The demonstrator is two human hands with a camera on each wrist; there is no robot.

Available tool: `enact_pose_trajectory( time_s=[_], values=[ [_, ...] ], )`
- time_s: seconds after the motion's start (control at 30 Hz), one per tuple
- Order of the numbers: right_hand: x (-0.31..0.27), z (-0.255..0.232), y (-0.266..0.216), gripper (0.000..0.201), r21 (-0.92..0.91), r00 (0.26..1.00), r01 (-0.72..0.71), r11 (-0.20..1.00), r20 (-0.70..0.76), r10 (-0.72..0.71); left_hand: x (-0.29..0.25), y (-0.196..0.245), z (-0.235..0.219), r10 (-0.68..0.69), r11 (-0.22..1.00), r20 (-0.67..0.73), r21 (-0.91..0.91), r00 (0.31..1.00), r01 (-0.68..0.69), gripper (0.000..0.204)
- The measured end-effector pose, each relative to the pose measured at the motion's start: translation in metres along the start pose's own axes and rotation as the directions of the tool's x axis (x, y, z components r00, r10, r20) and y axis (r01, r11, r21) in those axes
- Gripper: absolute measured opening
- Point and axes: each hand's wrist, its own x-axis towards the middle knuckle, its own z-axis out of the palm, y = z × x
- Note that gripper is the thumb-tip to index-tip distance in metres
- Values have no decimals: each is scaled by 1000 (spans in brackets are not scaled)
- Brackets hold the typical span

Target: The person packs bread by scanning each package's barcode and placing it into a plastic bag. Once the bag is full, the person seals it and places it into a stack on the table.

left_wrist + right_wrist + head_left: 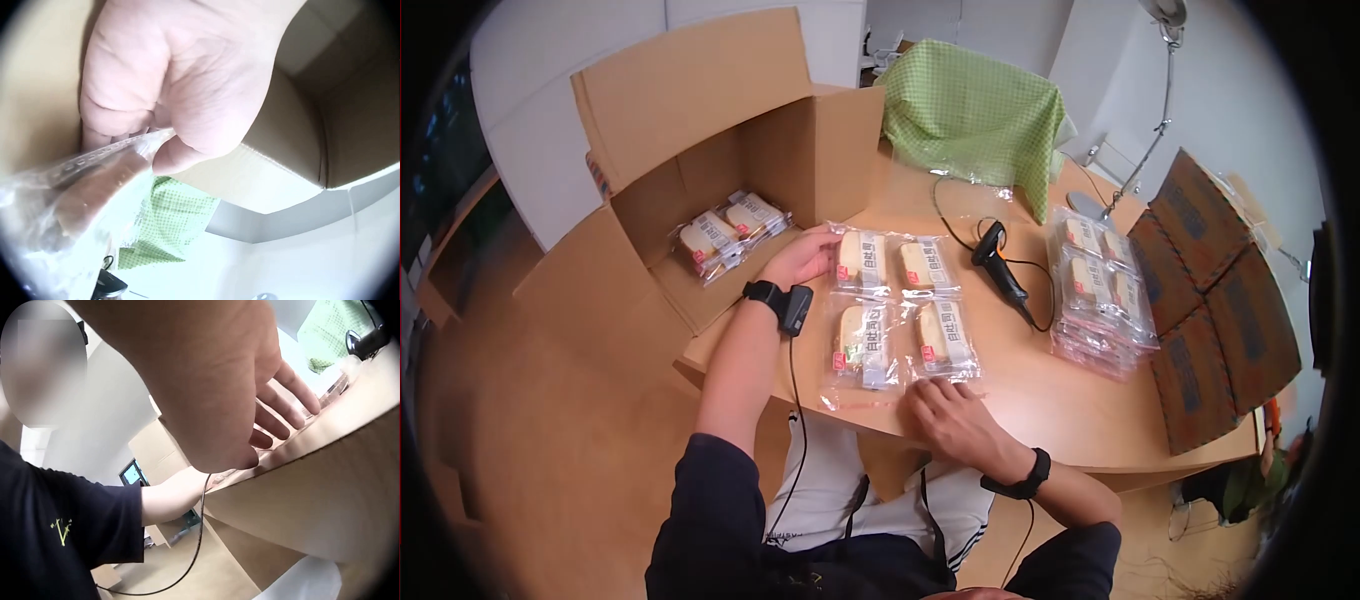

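In the head view, a clear plastic bag point(897, 298) with several wrapped bread slices in two rows lies flat on the table. Dark printed characters and small red labels mark each slice. My left hand point(805, 256) is at the bag's upper left corner. The left wrist view shows that hand point(181, 81) pinching the clear film point(94, 194) between thumb and fingers. At the near end of the bag, my right hand point(955, 420) rests with its fingertips on the lower right edge. Its fingers point(272, 403) look loosely extended in the right wrist view, with nothing gripped.
An open cardboard box point(840, 150) at the left holds more wrapped bread point(730, 232). A black barcode scanner point(1000, 270) lies behind the bag. Further right are stacked bread bags point(1103, 290) and a folded cardboard piece point(1215, 310). A green checked cloth point(970, 110) and a lamp point(1165, 90) stand behind.
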Motion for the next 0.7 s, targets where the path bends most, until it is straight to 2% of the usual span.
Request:
enact_pose_trajectory(
  time_s=[0.03, 0.07, 0.1, 0.17, 0.23, 0.3, 0.33, 0.4, 0.43, 0.5, 0.53, 0.63, 0.7],
  values=[
    [-1, 4, 1, 40, -40, 997, -32, 999, -68, 29, -2, 1, 3, 3, 1000, -11, -8, 1000, -3, 22],
    [0, 7, 1, 47, 5, 997, -64, 998, -41, 64, -3, 1, 5, -2, 1000, -29, 13, 1000, 2, 22],
    [0, 6, 0, 47, 5, 998, -53, 999, -33, 54, -3, 2, 7, -5, 999, -46, 34, 999, 6, 21],
    [0, -1, -4, 49, 14, 987, -105, 994, -121, 106, -3, -1, 9, 10, 1000, -56, 19, 998, -9, 19],
    [0, -2, -4, 46, 57, 990, -98, 994, -93, 103, 0, -3, 6, 72, 997, -25, -19, 997, -72, 15],
    [4, -1, -2, 47, 73, 982, -168, 983, -77, 173, 6, -8, -3, 78, 996, -10, -49, 997, -79, 13],
    [6, -1, -2, 47, 71, 988, -129, 989, -71, 134, 3, -6, 2, 62, 996, -3, -62, 998, -62, 14],
    [9, -2, -3, 48, 22, 970, -207, 978, -123, 208, 0, -3, 4, 46, 998, 4, -48, 999, -46, 14],
    [12, -3, -2, 48, 23, 977, -174, 985, -118, 175, -1, -2, 5, 41, 999, 5, -25, 999, -41, 15],
    [14, -6, -3, 49, -104, 955, -251, 963, -188, 228, 0, -3, 3, 27, 1000, 7, 10, 1000, -27, 17],
    [16, -6, -4, 49, -69, 940, -299, 952, -190, 282, 0, -3, 2, 34, 999, 11, 9, 999, -34, 17],
    [14, 1, 11, 50, -82, 935, -292, 953, -232, 267, 0, -5, 5, 58, 998, -1, 5, 998, -58, 17],
    [10, -5, 16, 52, -78, 952, -263, 962, -180, 246, -2, -7, 3, 97, 995, 33, 32, 995, -98, 16]
  ],
)
